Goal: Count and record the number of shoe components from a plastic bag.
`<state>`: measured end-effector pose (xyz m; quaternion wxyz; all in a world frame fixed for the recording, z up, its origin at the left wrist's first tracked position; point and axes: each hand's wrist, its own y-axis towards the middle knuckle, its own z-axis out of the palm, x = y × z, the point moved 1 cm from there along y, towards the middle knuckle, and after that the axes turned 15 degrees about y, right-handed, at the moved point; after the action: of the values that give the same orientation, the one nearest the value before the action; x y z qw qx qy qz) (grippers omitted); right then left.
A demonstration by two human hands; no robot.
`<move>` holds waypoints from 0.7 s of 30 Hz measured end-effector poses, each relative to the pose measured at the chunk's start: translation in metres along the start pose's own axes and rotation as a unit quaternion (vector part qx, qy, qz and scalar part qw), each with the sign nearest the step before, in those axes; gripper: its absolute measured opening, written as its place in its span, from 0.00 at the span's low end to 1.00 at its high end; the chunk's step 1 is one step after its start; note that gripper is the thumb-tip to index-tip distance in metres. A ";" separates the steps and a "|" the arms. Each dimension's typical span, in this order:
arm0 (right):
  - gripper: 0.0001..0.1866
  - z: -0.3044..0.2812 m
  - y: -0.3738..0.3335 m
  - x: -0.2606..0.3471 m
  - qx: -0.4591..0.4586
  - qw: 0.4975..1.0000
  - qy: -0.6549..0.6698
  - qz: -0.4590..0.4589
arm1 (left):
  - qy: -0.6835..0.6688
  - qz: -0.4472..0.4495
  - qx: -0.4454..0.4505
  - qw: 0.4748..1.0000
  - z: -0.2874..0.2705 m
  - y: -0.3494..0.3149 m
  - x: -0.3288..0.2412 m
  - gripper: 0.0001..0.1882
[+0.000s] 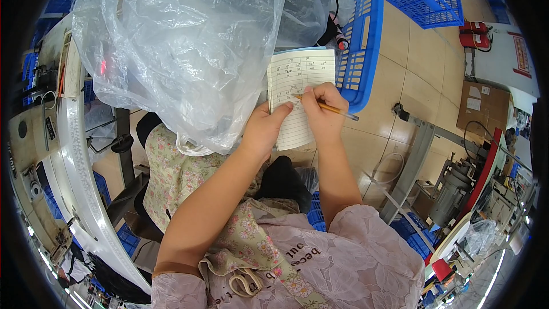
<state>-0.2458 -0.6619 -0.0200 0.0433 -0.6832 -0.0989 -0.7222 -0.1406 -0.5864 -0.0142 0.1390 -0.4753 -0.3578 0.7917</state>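
Note:
A lined notebook [294,123] with handwritten columns lies open in front of me. My left hand [266,126] grips its left edge, the thumb on top of the page and the other fingers out of sight beneath. In my right hand [326,109] is a yellow pencil [337,111] with a dark end, its tip at the written rows near the middle of the page. A large clear plastic bag [189,51] bulges beside the notebook, close to my left forearm; what it contains is hard to make out.
A blue plastic basket [374,40] stands just beyond the notebook, with another blue crate [429,0] behind it. To the left runs a white worktable edge [80,154]. On the right are a metal table leg [414,154], a motor [452,194], a cardboard box [486,103] and red fire extinguishers [474,40].

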 end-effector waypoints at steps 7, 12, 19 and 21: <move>0.12 0.000 -0.001 -0.001 0.007 1.000 -0.016 -0.018 | 0.001 -0.001 0.002 1.000 0.000 0.000 0.000 0.15; 0.12 -0.001 -0.002 -0.003 -0.019 0.999 0.026 0.004 | -0.004 -0.001 0.003 1.000 0.000 0.000 0.000 0.15; 0.11 0.000 -0.001 0.000 -0.004 1.000 -0.021 -0.019 | -0.003 0.000 0.006 1.000 -0.001 0.001 0.002 0.14; 0.11 0.000 -0.002 0.001 -0.006 1.000 -0.019 -0.018 | -0.002 -0.003 0.004 1.000 -0.001 0.001 0.002 0.15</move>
<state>-0.2466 -0.6602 -0.0192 0.0245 -0.6948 -0.1075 -0.7107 -0.1408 -0.5858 -0.0165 0.1426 -0.4720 -0.3559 0.7938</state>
